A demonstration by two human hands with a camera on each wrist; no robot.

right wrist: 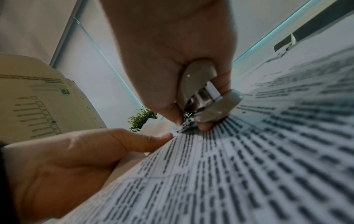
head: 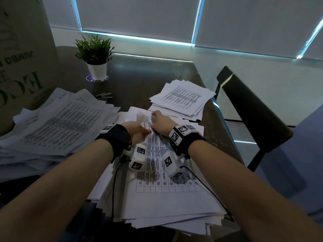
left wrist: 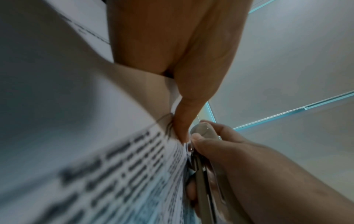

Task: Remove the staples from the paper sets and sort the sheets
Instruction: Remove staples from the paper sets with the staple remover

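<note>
Blinds shut behind our worktop [head: 139,75]. Mid-worktop, our left hand [head: 138,131] lies flat, pinning the set's [head: 162,172] far corner; our right hand [head: 161,124] grasps the remover [right wrist: 203,97], biting there. Yanking could tear paper.

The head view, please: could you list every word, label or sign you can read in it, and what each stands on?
"JUMBO", upside down, green print: on the cardboard box.
"ECO", large green letters, upside down and partly cut off: same box.
Printed tables on the paper stacks: too blurred to read.
Blue round sticker under the plant pot: unreadable.
Black-and-white square codes on the wrist cameras: patterns, no words.
</note>
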